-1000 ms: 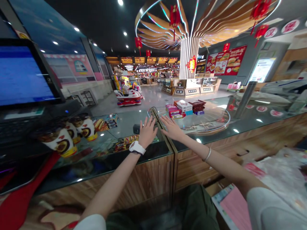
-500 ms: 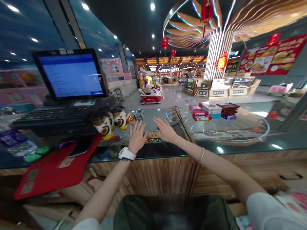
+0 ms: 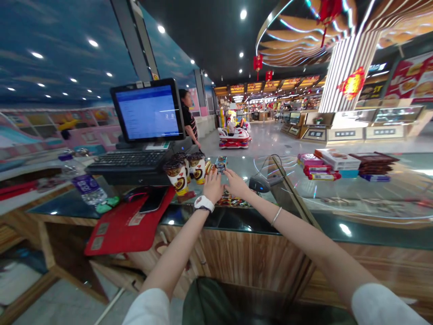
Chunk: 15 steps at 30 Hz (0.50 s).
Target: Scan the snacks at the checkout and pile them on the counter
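Observation:
Over the glass counter (image 3: 246,221), my left hand (image 3: 212,188) reaches forward with fingers stretched, close behind some gold-wrapped packets (image 3: 209,165). Beside it, almost touching, my right hand (image 3: 237,184) is held out flat with its fingers pointing at a small blue packet (image 3: 221,162). Neither hand visibly grips anything; the fingertips partly cover the packets, so contact is unclear. Several patterned paper cups (image 3: 177,177) with dark contents or tops stand left of my left hand. Small colourful wrapped pieces (image 3: 233,201) show beneath my hands. A black scanner (image 3: 260,183) lies right of my right hand.
To the left are a monitor (image 3: 149,113), a keyboard (image 3: 131,160), a phone (image 3: 154,199) on a red mat (image 3: 125,230), and a water bottle (image 3: 88,189). Stacked boxes and packets (image 3: 338,162) sit at right. A person (image 3: 188,117) stands behind the monitor.
The view has swung left, so the counter things appear further right. My hands have come closer together and nearer the blue and gold packets. A person now shows behind the monitor.

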Tool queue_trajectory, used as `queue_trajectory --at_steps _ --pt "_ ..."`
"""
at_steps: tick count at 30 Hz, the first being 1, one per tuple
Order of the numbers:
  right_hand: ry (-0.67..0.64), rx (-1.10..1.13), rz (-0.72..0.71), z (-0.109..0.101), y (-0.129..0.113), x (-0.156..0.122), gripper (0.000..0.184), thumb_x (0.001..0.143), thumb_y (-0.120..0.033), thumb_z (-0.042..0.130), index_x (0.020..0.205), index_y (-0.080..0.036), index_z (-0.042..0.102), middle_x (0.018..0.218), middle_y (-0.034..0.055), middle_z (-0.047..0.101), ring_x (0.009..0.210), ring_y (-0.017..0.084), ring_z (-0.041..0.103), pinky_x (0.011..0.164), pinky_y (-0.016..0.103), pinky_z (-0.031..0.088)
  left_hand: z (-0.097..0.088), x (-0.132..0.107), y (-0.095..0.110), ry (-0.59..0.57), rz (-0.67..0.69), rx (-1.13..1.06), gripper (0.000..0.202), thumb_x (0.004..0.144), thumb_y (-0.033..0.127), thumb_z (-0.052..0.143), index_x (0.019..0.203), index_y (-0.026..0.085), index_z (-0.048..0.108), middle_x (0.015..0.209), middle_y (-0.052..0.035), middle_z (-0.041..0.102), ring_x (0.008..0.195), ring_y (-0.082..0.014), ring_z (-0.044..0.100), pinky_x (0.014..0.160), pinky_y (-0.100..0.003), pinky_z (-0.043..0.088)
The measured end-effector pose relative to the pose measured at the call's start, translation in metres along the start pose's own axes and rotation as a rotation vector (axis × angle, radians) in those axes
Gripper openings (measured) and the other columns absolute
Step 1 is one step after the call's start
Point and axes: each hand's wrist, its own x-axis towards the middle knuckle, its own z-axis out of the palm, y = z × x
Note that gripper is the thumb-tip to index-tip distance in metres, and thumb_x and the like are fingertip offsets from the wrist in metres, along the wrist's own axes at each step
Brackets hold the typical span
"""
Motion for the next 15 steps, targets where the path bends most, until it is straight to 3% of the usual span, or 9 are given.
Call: queue_trajectory --at_steps 7,15 --pt "0.000 -0.044 0.116 0.023 0.018 0.026 0.068 0.079 -0.009 0.052 0.146 -0.004 0.042 0.156 0.0222 0.037 0.147 0.024 0.034 0.121 0.040 0.030 0.019 0.027 -0.006 -0.009 -0.013 -0.028 0.057 0.088 0.012 0.046 0.145 0.012 0.046 0.160 -0.0177 0.035 0.149 -0.0306 0.031 0.122 -0.051 0.027" --pt "0.055 -0.036 0.275 0.051 0.032 0.056 0.077 0.076 -0.001 0.046 0.151 -0.008 0.036 0.156 0.0223 0.038 0.146 0.024 0.036 0.115 0.042 0.037 0.035 0.068 -0.013 0.013 -0.153 -0.097 0.062 0.087 0.002 0.038 0.149 0.008 0.039 0.159 -0.0258 0.032 0.149 -0.0301 0.032 0.118 -0.050 0.032"
